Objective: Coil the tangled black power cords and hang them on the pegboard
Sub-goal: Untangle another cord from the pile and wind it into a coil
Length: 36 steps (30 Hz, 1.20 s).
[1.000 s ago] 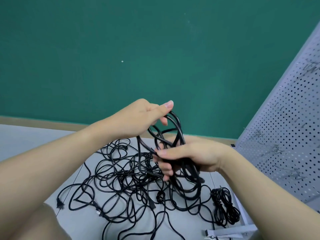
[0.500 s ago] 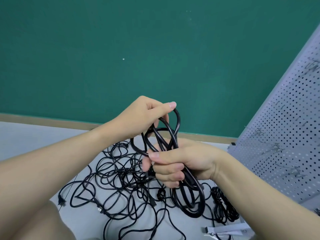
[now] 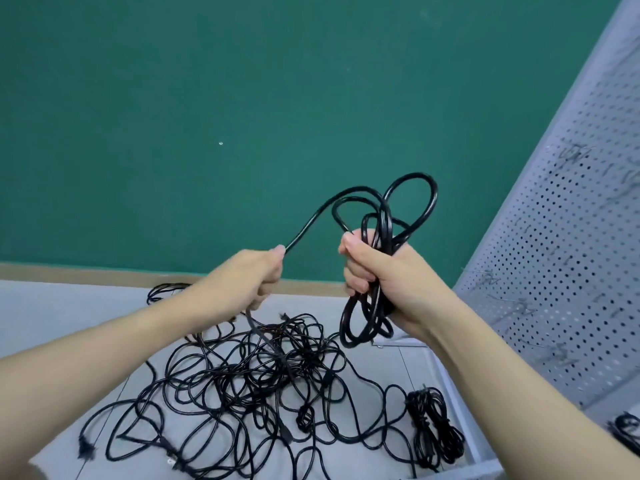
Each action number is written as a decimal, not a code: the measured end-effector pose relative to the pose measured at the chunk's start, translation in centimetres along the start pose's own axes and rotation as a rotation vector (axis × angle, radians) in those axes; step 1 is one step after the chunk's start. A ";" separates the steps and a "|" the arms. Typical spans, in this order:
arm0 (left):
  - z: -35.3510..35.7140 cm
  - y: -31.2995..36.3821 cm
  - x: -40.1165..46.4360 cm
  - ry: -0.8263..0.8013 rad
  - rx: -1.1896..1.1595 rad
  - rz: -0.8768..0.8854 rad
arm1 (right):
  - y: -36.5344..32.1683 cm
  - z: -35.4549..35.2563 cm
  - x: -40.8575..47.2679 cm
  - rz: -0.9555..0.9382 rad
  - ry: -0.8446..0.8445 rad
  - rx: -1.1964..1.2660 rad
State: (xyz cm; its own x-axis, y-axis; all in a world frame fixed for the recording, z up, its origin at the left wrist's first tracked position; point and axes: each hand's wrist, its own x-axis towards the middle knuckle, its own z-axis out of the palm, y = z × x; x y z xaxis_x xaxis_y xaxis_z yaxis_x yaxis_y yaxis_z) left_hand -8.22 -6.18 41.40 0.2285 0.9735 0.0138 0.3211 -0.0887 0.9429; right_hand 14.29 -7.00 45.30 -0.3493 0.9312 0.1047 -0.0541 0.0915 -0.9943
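Head view: right hand [image 3: 384, 275] grip clenches coiled cord [image 3: 381, 237]; left hand [image 3: 252, 278] grips its tail.

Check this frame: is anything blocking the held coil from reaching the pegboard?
No object sits between the coil in the right hand and the pegboard. But its loose end runs through the left hand down into the tangled pile.

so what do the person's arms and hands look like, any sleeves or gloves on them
Both forearms are bare as far as the frame shows: no sleeves, gloves, watch or rings visible. The left hand and right hand have short, plain nails with no polish that can be made out.
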 end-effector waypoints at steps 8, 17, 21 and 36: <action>3.2 5.8 -2.7 -0.127 0.072 0.001 | -0.2 1.3 0.5 -0.041 -0.047 0.212; 3.1 3.6 -2.2 -0.130 0.417 0.199 | -0.7 1.0 0.2 -0.029 0.085 -0.065; 1.3 -0.4 -1.3 -0.311 0.460 0.045 | -1.1 -0.3 0.8 -0.026 0.190 0.196; -5.5 2.2 -1.2 -0.114 0.803 0.207 | -1.6 -5.5 1.6 -0.031 0.368 0.365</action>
State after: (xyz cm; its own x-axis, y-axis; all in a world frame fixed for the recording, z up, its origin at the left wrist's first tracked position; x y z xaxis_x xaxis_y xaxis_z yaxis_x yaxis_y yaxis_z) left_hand -12.89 -6.42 45.31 0.4325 0.8975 0.0861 0.8099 -0.4287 0.4004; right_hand 18.92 -3.68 46.96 0.0068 0.9984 0.0554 -0.4048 0.0534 -0.9128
